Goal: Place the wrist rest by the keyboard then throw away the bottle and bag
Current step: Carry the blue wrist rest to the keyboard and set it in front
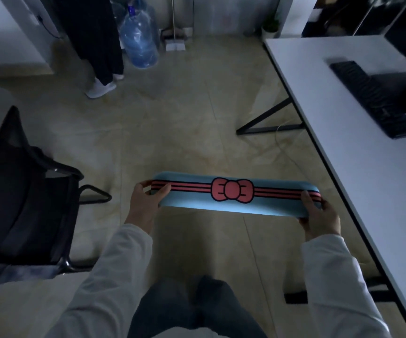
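A long blue wrist rest [236,203] with red stripes and a red bow hangs level in the air over the floor, in front of my legs. My left hand [145,203] grips its left end and my right hand [319,215] grips its right end. The black keyboard [372,98] lies on the white desk [358,162] to my right, well away from the wrist rest. No bottle or bag for the bin shows in this view.
A black office chair [23,198] stands close at my left. Another person's legs [99,57] and large blue water jugs [139,42] are at the far side of the tiled floor. A black monitor base [397,86] sits beside the keyboard. The desk's black legs [267,118] reach onto the floor.
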A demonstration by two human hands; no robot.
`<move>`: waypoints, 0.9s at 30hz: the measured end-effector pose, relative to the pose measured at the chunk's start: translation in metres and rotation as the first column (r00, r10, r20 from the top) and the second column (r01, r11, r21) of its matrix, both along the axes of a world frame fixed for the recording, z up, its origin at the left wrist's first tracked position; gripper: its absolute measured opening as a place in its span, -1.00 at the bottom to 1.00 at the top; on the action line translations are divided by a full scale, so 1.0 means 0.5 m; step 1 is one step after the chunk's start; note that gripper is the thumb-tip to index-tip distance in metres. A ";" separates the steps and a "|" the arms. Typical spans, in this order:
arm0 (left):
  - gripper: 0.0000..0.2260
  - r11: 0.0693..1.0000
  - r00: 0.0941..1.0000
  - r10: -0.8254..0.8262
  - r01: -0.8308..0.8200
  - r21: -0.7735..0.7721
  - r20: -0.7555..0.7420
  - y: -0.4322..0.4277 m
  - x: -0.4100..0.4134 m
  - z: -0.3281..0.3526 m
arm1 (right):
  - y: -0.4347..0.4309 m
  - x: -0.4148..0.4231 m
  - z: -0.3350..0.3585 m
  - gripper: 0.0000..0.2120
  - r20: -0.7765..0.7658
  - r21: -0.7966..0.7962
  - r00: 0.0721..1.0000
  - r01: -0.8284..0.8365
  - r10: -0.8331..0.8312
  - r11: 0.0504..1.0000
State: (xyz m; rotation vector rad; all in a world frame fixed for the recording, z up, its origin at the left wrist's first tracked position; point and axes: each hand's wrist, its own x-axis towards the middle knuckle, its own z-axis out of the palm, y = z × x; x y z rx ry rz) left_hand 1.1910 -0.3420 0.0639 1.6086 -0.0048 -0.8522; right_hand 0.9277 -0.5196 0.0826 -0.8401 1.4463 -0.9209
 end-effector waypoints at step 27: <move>-0.54 0.844 0.844 -0.535 0.534 0.044 0.019 -0.684 0.284 -0.012 | -0.341 0.177 -0.015 -0.81 -0.024 0.047 0.859 0.512 -0.512 0.858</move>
